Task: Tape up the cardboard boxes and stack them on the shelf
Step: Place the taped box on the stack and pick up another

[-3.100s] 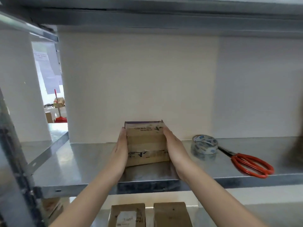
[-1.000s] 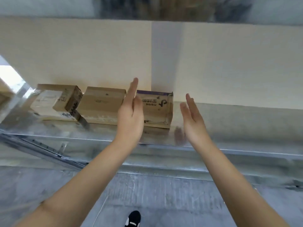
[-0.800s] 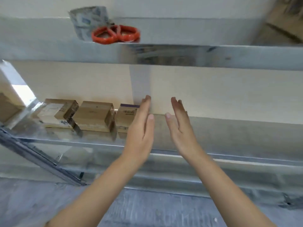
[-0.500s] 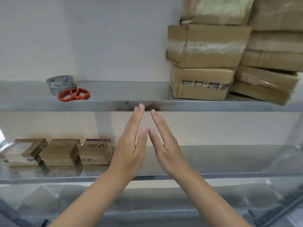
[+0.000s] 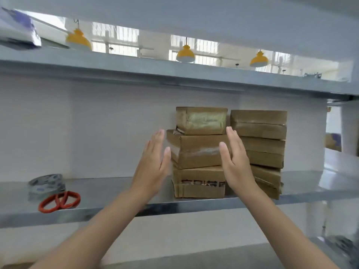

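Observation:
Two stacks of cardboard boxes stand on the metal shelf (image 5: 116, 188). The left stack has a small top box (image 5: 202, 121), a middle box (image 5: 196, 150) with clear tape on its front, and a bottom box (image 5: 198, 183) with dark print. The right stack (image 5: 262, 140) stands close beside it. My left hand (image 5: 153, 167) is raised with straight fingers just left of the middle box. My right hand (image 5: 233, 162) is raised flat in front of the gap between the stacks, covering part of both. Neither hand holds anything.
A roll of clear tape (image 5: 46, 185) and red-handled scissors (image 5: 60, 200) lie at the shelf's left end. Another metal shelf (image 5: 174, 74) runs above the stacks. A white wall backs the shelf. Yellow lamps (image 5: 185, 54) hang in the room beyond.
The view has swung up from the lower shelf, where I set a small box beside two others. My empty hands have risen and spread apart on either side of the left stack.

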A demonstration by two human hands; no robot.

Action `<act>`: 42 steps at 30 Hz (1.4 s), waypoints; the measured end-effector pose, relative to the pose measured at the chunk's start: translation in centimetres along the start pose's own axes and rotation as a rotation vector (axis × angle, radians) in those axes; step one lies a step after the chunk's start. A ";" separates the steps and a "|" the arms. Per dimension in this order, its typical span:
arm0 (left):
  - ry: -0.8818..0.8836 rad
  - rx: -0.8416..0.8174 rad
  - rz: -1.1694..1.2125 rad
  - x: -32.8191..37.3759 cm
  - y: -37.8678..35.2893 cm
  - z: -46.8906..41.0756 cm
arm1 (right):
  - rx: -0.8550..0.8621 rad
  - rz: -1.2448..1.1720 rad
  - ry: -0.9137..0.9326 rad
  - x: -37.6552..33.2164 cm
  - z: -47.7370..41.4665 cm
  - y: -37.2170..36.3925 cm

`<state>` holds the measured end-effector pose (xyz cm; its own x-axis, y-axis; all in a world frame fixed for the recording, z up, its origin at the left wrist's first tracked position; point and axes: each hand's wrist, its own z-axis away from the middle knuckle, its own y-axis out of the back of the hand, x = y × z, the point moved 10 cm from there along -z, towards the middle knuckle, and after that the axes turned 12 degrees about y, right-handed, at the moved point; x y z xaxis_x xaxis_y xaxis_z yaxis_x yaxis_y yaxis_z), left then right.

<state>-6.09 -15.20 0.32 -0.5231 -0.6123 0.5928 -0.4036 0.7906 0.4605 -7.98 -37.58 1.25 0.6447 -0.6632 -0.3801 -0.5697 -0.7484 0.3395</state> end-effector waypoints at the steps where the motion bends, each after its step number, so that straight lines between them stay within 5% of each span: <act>1: 0.005 0.003 0.023 0.2 0.0 -1.5 | 0.013 0.006 -0.007 0.2 -1.1 0.5; 16: 0.255 -0.187 0.465 2.1 -5.4 -13.2 | 0.106 -0.274 -0.288 3.5 -11.2 -1.4; 25: 0.273 0.105 0.632 -0.9 5.3 -4.5 | 0.071 -0.659 -0.016 -5.6 -5.9 -6.8; 31: 0.425 0.256 0.537 -7.3 13.0 0.4 | -0.069 -0.949 -0.152 -9.6 -2.8 -15.8; 34: 0.345 0.251 0.500 -8.8 16.9 1.3 | -0.153 -1.106 -0.268 -12.0 -2.4 -20.4; 42: 0.424 0.307 0.440 -19.8 26.0 4.5 | -0.345 -0.971 -0.273 -19.6 0.0 -32.2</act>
<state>-9.58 17.53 -2.39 -0.3735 -0.1321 0.9182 -0.4481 0.8924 -0.0539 -2.27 -0.45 -2.21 0.5843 0.2077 -0.7845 0.3299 -0.9440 -0.0041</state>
